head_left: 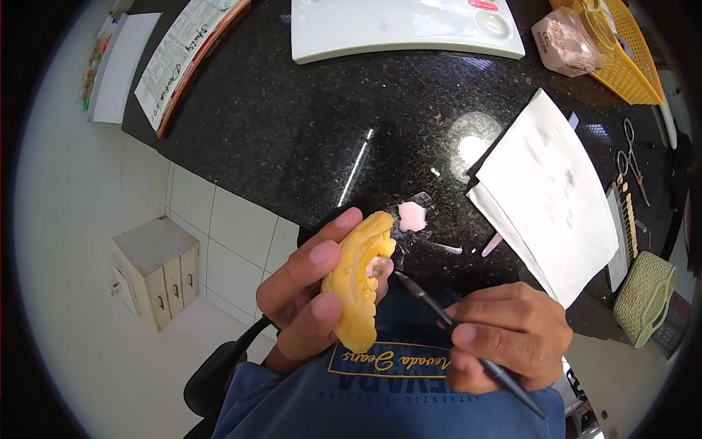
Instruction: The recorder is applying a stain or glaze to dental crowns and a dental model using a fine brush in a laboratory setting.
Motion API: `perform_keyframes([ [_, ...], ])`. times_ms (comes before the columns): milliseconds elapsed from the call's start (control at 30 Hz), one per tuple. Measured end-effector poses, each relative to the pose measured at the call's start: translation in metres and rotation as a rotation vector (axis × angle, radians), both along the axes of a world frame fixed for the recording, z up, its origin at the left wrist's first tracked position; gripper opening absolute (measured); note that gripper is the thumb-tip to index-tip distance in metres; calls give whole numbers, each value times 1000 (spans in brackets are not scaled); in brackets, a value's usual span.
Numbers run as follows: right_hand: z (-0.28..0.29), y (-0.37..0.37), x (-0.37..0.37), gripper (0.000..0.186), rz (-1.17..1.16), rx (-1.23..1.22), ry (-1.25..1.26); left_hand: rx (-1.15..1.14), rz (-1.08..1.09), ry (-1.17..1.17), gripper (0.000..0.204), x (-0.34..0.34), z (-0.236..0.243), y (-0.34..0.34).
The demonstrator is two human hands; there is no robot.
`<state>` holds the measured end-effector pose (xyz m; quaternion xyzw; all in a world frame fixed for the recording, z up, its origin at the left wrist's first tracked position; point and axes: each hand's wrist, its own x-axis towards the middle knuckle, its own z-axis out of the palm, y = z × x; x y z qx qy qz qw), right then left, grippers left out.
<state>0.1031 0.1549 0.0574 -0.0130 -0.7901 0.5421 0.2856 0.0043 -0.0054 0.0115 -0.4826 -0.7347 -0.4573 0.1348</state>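
My left hand [311, 282] is wrapped round a yellow dental cast [352, 293], tilted on its side with its teeth facing right. A small pale pink patch [375, 266] shows on the inner side of the cast. My right hand [512, 333] grips a slim dark-handled brush [428, 298] like a pen. The brush's pointed tip is close to the cast's teeth, apparently just short of them. Beyond the cast, a pink blob of material [412, 217] lies on the black speckled worktop [292, 132], with whitish smears around it.
White paper towels [548, 197] lie at the right, near a shade guide [629, 212], scissor-handled forceps [635, 157] and a green woven pouch [645, 296]. A white tray [395, 33], a jar of pink powder [567, 44] and a yellow basket [632, 69] stand at the back.
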Motion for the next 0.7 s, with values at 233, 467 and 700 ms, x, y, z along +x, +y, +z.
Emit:
perform_keyframes([
  [233, 0, -10, -5, 17, -7, 43, 2, -9, 0, 7, 65, 2, 3, -5],
  [467, -1, -11, -7, 16, -17, 43, 12, -11, 17, 10, 65, 2, 3, -2],
  [700, 1, -8, 0, 25, 79, 64, -91, -6, 40, 14, 65, 1, 2, -8],
])
